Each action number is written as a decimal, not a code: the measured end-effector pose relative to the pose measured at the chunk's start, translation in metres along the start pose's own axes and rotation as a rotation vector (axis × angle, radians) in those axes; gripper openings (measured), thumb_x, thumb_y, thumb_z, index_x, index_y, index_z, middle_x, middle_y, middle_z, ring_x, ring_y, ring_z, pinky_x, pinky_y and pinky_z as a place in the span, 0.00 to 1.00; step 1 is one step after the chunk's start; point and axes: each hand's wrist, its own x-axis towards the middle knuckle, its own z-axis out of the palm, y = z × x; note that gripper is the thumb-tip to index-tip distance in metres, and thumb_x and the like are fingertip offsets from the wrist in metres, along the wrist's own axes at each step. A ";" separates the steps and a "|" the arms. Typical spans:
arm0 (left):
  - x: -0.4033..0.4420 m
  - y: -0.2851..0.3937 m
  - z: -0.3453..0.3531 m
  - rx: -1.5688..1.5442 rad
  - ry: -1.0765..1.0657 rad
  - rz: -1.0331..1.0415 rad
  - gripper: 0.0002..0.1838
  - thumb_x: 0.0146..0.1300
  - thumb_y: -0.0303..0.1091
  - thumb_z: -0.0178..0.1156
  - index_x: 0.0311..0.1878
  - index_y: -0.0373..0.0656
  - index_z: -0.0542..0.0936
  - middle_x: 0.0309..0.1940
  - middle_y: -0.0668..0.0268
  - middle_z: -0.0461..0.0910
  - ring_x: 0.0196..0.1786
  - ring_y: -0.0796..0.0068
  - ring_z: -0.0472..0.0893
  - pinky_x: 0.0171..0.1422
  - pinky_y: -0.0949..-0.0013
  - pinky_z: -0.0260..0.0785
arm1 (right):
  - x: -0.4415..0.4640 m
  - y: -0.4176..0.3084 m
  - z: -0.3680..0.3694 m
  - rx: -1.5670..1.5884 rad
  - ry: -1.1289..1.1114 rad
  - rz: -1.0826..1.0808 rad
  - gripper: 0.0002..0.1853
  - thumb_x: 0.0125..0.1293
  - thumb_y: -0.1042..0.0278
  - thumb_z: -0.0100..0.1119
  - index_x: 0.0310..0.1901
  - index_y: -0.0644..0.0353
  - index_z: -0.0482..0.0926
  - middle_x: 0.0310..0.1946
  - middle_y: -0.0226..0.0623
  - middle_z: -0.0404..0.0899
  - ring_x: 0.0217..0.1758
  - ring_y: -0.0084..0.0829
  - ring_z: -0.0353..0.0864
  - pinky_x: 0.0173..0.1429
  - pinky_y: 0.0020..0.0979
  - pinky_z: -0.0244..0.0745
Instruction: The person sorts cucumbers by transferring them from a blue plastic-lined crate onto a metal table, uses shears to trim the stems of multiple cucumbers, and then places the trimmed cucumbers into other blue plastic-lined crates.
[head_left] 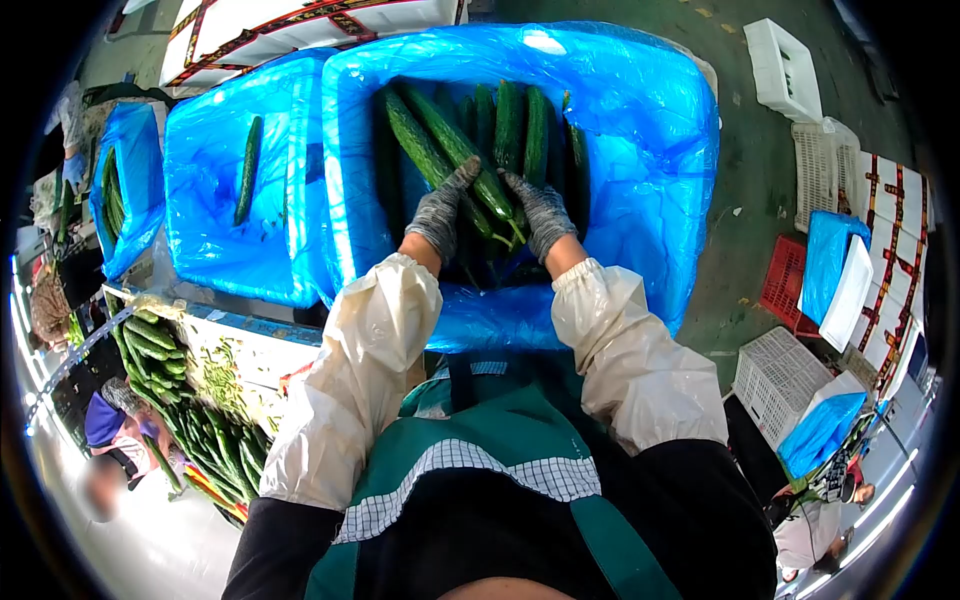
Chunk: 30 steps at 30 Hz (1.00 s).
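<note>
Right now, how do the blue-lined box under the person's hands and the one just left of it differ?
The central box holds a cluster of cucumbers; the left box shows one lone cucumber clearly. The left hand and right hand are both in the central box; neither is in the left box. The central box looks larger in this view than the left box. Both are lined in crinkled blue plastic.
</note>
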 end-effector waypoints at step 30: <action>-0.157 -0.034 0.012 0.708 0.037 1.041 0.23 0.45 0.42 0.67 0.45 0.44 0.75 0.39 0.63 0.78 0.43 0.63 0.76 0.49 0.62 0.67 | -0.119 -0.052 0.008 -0.536 -0.367 -0.744 0.32 0.37 0.58 0.75 0.46 0.62 0.73 0.40 0.35 0.78 0.42 0.30 0.76 0.49 0.30 0.70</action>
